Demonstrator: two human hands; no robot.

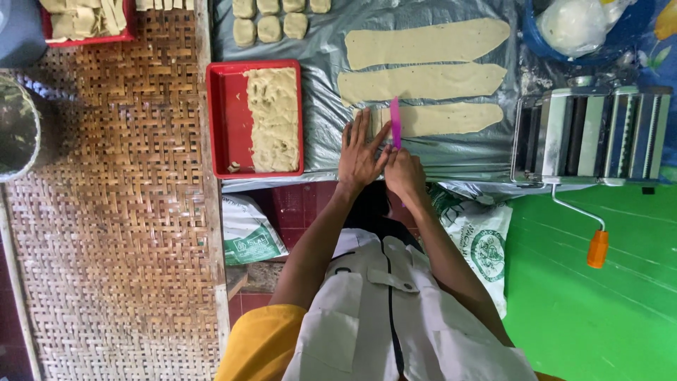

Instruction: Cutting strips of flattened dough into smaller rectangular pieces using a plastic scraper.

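The left hand (361, 152) lies flat, fingers together and extended, pressing on the near end of the lowest dough strip (444, 118), which rests on the grey plastic sheet (324, 63) covering the desk. The right hand (403, 173) sits just beside the left, its fingers clamped on a pink flat blade (395, 123) that stands on edge across the same strip, close to the left fingertips. Two further dough strips, the middle strip (421, 82) and the far strip (427, 42), lie parallel to the first and slightly apart from one another on the sheet. A red tray (227, 120) sits at the left edge of the sheet and carries a slab of pressed dough (273, 120) along its right half. Small dough pieces (270, 20) are lined up in rows at the top of the sheet. A metal hand-cranked roller machine (591, 137) stands to the right of the strips, its crank with an orange handle (598, 248) hanging over a green surface (599, 303). A woven mat (113, 212) extends to the left, with a second red tray of cut dough (84, 20) at its top edge. Printed sacks (479, 240) lie under the desk edge.
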